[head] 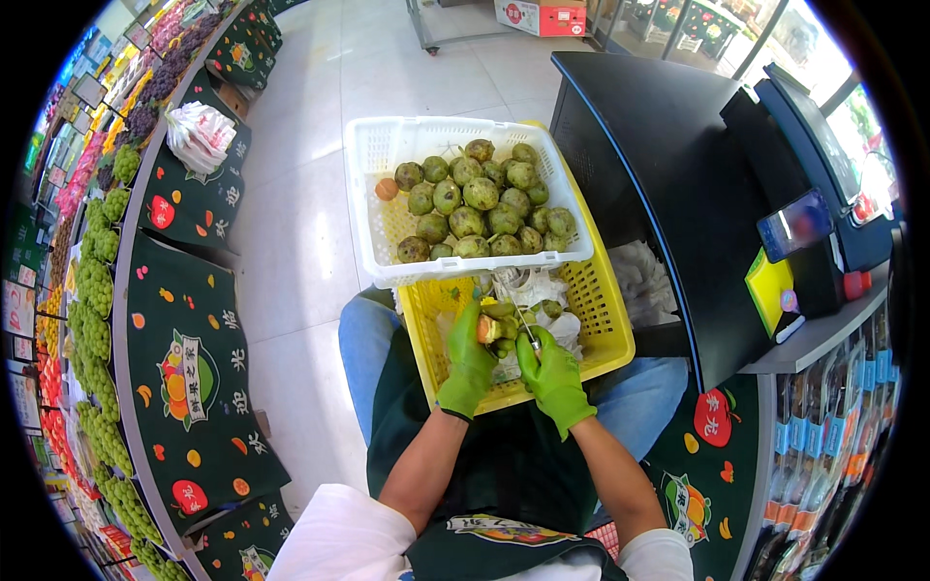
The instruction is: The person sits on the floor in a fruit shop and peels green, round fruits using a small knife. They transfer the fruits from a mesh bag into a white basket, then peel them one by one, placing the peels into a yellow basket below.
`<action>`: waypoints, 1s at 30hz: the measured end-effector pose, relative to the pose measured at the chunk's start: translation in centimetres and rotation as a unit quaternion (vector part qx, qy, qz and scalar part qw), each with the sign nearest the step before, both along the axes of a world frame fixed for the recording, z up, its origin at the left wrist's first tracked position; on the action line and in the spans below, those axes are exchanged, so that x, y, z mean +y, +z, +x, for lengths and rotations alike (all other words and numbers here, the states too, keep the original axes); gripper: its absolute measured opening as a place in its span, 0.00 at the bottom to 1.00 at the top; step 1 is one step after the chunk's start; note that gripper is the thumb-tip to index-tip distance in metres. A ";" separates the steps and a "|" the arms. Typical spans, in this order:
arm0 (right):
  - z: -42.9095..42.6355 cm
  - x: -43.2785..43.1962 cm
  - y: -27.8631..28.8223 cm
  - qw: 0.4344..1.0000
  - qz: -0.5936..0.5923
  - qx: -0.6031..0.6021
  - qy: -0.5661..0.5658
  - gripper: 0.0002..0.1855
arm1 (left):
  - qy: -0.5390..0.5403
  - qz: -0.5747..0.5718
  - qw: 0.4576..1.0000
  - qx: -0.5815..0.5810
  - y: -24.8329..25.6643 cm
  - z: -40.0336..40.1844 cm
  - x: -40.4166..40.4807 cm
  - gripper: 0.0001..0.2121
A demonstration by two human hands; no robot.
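Observation:
My left hand [465, 367], in a green glove, grips a partly peeled round fruit [485, 329] whose orange-brown inside shows beside green rind. My right hand [554, 378], gloved alike, holds a small knife [535, 343] with a thin metal blade pointing up and left, close to the fruit. Both hands are over a yellow plastic basket [617, 341] between my knees. Peel pieces [552, 309] and crumpled white plastic bags lie in it. Resting across its far part, a white plastic crate [363, 240] holds many blotched green fruits [479, 193] and one brown peeled ball [386, 189].
A black counter [639, 131] with a phone [795, 225] on it stands at the right. Along the left runs a fruit display with green grapes [94, 290] and a hanging white bag [200, 138]. Packaged goods [828, 414] fill a rack at lower right. Tiled floor [305, 218] lies between.

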State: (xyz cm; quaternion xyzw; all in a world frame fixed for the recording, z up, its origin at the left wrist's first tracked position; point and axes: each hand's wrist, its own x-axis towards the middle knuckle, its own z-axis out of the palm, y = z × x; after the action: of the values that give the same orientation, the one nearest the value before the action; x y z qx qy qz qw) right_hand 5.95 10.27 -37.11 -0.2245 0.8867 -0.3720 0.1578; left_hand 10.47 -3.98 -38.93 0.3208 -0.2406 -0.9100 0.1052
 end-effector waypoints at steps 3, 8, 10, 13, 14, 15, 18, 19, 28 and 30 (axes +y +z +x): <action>0.1 0.4 3.0 0.998 -0.028 -0.011 0.058 0.19 | 0.033 0.036 0.999 0.003 -0.7 0.0 -1.1 0.23; 0.3 0.5 4.6 0.991 0.004 0.020 0.131 0.19 | 0.064 0.024 0.998 -0.003 -0.2 -0.2 -0.8 0.23; -0.2 0.4 4.4 0.991 0.016 -0.021 0.134 0.18 | 0.043 0.030 0.999 0.009 0.5 0.0 -0.9 0.22; -0.2 0.3 2.5 0.996 -0.043 0.034 0.074 0.16 | 0.005 0.040 0.999 0.025 1.3 0.4 -1.1 0.21; 0.0 0.6 2.2 0.997 -0.038 0.011 0.071 0.16 | 0.006 0.055 0.998 0.037 1.2 0.3 -1.0 0.21; 0.6 0.1 3.5 0.997 -0.034 -0.015 0.074 0.15 | 0.013 0.070 0.996 0.046 1.0 0.5 -1.2 0.20; 1.3 0.0 4.2 0.995 -0.013 -0.015 0.097 0.14 | 0.104 0.114 0.986 -0.055 2.9 -0.5 -0.1 0.22; 1.5 0.1 4.0 0.994 -0.007 -0.002 0.110 0.14 | 0.098 0.130 0.985 -0.054 2.8 -0.6 -0.1 0.22; 2.0 -0.5 1.8 0.986 -0.006 0.149 0.071 0.19 | 0.117 0.150 0.982 0.009 1.5 0.0 0.3 0.23; 2.2 -1.0 2.0 0.988 0.039 0.133 0.065 0.21 | 0.153 0.107 0.982 -0.023 2.6 -0.4 0.8 0.22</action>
State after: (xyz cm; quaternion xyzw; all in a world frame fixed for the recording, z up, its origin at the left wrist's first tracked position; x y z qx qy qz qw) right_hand 8.10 9.29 -35.13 -0.3233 0.8970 -0.2931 0.0707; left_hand 10.03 -3.21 -36.36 0.3842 -0.0927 -0.8959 0.2028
